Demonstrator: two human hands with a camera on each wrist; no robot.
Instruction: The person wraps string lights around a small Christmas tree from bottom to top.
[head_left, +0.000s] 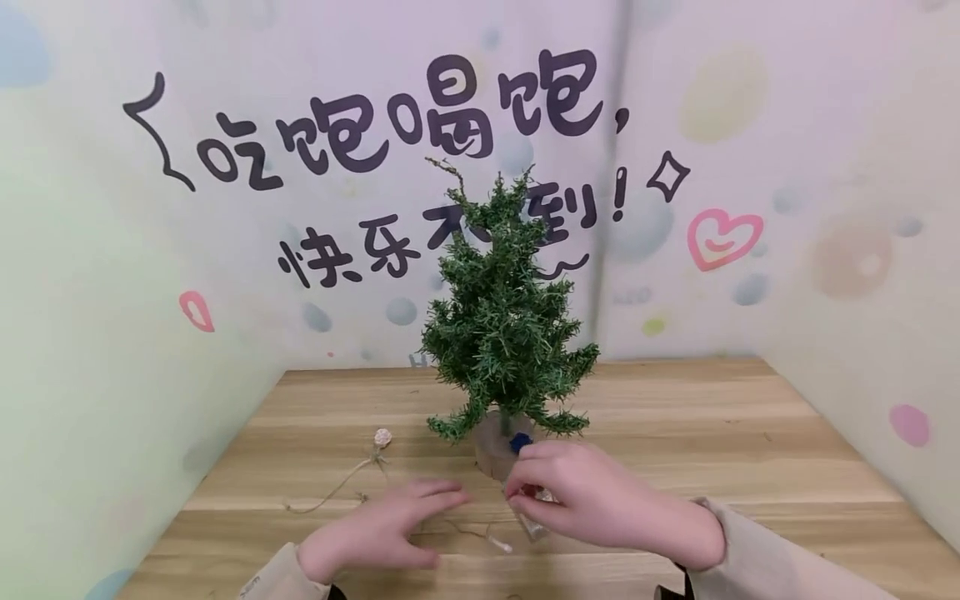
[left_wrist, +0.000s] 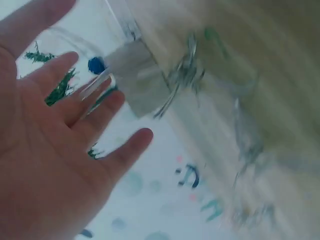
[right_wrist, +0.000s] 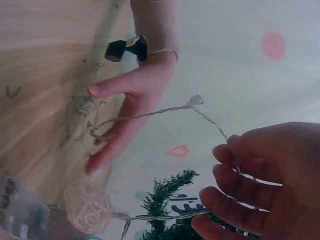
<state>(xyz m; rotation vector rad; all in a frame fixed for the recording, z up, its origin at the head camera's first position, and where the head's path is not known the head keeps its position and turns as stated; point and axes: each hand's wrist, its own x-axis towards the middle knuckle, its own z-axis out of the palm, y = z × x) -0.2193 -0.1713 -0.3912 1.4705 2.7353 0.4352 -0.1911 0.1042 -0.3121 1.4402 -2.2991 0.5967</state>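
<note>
in front of the small tree (head_left: 504,321) on the worktop (head_left: 705,421), i held the wire string (right_wrist: 160,110) in the curled fingers of my right hand (head_left: 566,490), my left hand (head_left: 384,527) spread wide near its loose length, and a light pinch with untangled slack seemed the surest guard against snagging

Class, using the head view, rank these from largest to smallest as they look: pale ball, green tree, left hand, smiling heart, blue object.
1. Green tree
2. Left hand
3. Smiling heart
Pale ball and blue object: too alike to rank.
</note>
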